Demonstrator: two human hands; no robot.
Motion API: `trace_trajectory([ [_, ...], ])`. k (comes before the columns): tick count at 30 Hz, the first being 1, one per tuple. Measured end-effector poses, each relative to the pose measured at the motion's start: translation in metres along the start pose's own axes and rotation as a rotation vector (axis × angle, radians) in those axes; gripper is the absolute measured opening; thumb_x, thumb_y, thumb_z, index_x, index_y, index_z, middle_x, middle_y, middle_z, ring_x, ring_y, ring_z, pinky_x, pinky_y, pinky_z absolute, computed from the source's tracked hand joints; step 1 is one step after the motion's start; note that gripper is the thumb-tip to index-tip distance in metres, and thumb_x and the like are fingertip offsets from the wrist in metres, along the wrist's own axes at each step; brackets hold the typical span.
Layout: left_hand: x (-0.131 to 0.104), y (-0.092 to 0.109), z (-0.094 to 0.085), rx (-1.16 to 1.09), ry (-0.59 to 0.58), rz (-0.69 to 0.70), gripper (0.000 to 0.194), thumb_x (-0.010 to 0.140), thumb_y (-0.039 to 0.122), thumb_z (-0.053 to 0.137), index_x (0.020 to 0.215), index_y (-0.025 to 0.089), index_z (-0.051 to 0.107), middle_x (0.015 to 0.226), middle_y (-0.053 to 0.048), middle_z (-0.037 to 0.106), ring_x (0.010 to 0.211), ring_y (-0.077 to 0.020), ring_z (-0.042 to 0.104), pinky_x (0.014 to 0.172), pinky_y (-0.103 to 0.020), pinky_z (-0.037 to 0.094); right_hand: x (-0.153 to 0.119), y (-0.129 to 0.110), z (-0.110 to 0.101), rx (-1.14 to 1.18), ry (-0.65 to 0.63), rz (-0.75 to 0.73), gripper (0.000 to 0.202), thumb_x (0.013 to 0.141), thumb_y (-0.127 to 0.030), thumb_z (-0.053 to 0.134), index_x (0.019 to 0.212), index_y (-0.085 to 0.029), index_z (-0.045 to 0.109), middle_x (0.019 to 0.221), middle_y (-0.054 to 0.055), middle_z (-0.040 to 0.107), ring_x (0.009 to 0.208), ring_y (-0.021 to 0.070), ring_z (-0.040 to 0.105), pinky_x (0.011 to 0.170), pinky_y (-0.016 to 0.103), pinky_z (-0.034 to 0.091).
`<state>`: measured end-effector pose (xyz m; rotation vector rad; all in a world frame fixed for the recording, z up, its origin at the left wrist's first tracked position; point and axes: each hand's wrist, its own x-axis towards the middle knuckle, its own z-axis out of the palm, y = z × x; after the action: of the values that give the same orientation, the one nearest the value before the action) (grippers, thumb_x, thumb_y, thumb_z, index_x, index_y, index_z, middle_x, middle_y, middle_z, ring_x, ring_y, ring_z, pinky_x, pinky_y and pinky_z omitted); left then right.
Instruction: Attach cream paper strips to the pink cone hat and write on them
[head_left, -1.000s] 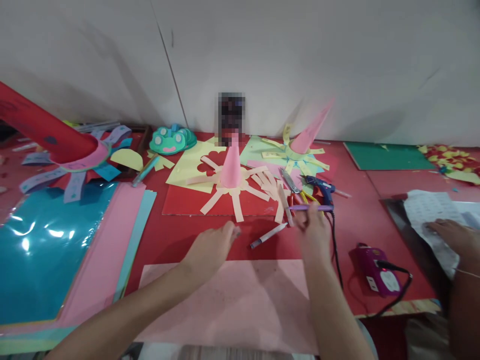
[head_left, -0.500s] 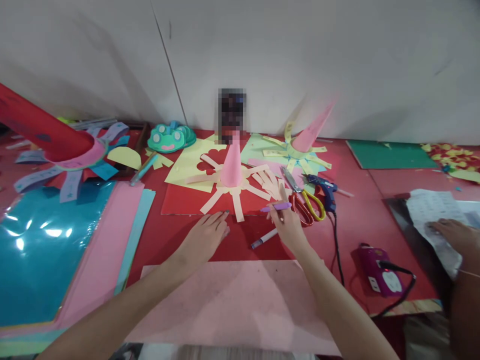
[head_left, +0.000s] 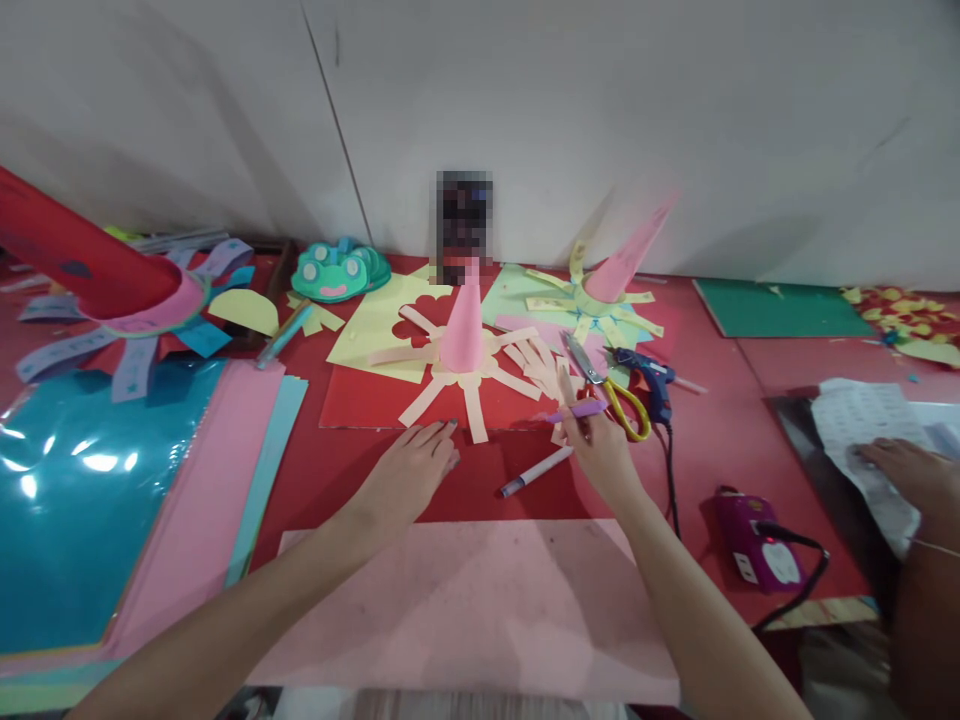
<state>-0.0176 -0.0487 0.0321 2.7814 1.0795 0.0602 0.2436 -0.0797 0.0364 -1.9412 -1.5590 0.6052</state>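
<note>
Since 0.5 s ago the right hand (head_left: 600, 455) has drawn the purple pen (head_left: 579, 409), pinched in its fingertips, nearer the scissors (head_left: 604, 385), while the left hand (head_left: 409, 475) stays flat, fingers spread and empty, on the red sheet (head_left: 360, 400).

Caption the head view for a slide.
Right hand holds a purple pen near the scissors; left hand lies flat below the pink cone.

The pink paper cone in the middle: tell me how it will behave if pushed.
The pink cone is tall and narrow, so it probably tips easily. It looks like thin paper, likely light and crushable. The paper strips fanned around its base may steady it somewhat.
</note>
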Motion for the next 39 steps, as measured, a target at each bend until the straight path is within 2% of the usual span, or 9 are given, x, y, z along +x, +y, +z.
trace_trajectory([
  [5,0.0,0.001,-0.001,0.005,-0.006,0.008,0.037,0.096,0.016,0.026,0.106,0.01,0.061,0.128,-0.015,0.055,0.119,-0.0259,0.052,0.096,-0.044,0.043,-0.004,0.008,0.0,-0.071,0.082,-0.028,0.035,0.088,-0.045,0.04,0.072,-0.019,0.057,0.057,0.003,0.061,0.048,0.0143,0.054,0.048,0.025,0.037],
  [10,-0.002,0.002,-0.002,0.019,-0.048,0.043,0.037,0.092,0.009,0.026,0.103,0.009,0.062,0.128,-0.017,0.054,0.121,-0.0284,0.05,0.097,-0.047,0.043,-0.007,0.007,-0.002,-0.058,0.19,-0.107,0.032,0.089,-0.044,0.038,0.081,-0.019,0.057,0.066,0.003,0.06,0.054,0.0136,0.054,0.053,0.026,0.041],
  [18,0.001,0.004,-0.005,0.053,-0.073,0.002,0.033,0.094,0.014,0.031,0.108,0.011,0.06,0.129,-0.014,0.054,0.121,-0.0259,0.05,0.098,-0.043,0.043,-0.002,-0.001,0.007,0.043,0.05,-0.116,0.029,0.091,-0.041,0.038,0.092,-0.019,0.056,0.073,0.004,0.063,0.054,0.0133,0.056,0.056,0.026,0.044],
  [22,-0.001,0.001,-0.001,-0.017,-0.022,-0.001,0.035,0.095,0.016,0.029,0.105,0.012,0.062,0.128,-0.014,0.055,0.12,-0.0247,0.051,0.097,-0.043,0.044,-0.005,0.005,0.007,-0.014,0.085,-0.143,0.03,0.091,-0.042,0.037,0.087,-0.019,0.055,0.069,0.004,0.061,0.057,0.0146,0.056,0.058,0.027,0.043],
  [26,0.0,0.002,0.002,-0.008,0.027,-0.011,0.037,0.096,0.017,0.025,0.107,0.01,0.06,0.126,-0.015,0.057,0.118,-0.024,0.052,0.097,-0.042,0.042,-0.01,0.003,-0.001,-0.022,0.108,-0.052,0.033,0.088,-0.046,0.041,0.074,-0.02,0.054,0.062,0.003,0.059,0.053,0.0142,0.054,0.053,0.026,0.04],
  [28,0.003,0.007,-0.001,-0.013,0.035,-0.026,0.036,0.096,0.017,0.026,0.1,0.011,0.061,0.118,-0.013,0.062,0.111,-0.0232,0.056,0.094,-0.041,0.043,-0.015,-0.005,-0.002,0.091,0.125,0.017,0.034,0.086,-0.047,0.044,0.068,-0.02,0.053,0.058,0.002,0.058,0.051,0.0131,0.052,0.05,0.025,0.039],
  [30,0.007,0.014,-0.008,-0.066,0.022,-0.078,0.033,0.096,0.02,0.03,0.09,0.014,0.062,0.101,-0.009,0.067,0.096,-0.0206,0.06,0.085,-0.037,0.045,-0.02,-0.016,0.0,0.341,0.117,0.051,0.032,0.087,-0.046,0.044,0.073,-0.019,0.054,0.061,0.002,0.06,0.053,0.0119,0.053,0.051,0.024,0.041],
  [33,0.015,0.027,-0.022,-0.189,0.001,-0.16,0.026,0.095,0.024,0.037,0.085,0.017,0.06,0.081,-0.002,0.066,0.077,-0.0163,0.059,0.073,-0.03,0.045,-0.03,-0.036,0.009,0.726,0.117,0.085,0.026,0.088,-0.043,0.045,0.082,-0.019,0.052,0.06,0.0,0.06,0.049,0.0108,0.052,0.045,0.023,0.04],
  [39,0.022,0.041,-0.035,-0.325,0.04,-0.192,0.022,0.094,0.028,0.042,0.085,0.018,0.058,0.078,0.0,0.066,0.074,-0.0145,0.057,0.072,-0.028,0.042,-0.041,-0.056,0.018,0.878,0.074,0.119,0.022,0.086,-0.039,0.05,0.082,-0.019,0.055,0.058,-0.002,0.06,0.045,0.0083,0.049,0.044,0.022,0.04],
])
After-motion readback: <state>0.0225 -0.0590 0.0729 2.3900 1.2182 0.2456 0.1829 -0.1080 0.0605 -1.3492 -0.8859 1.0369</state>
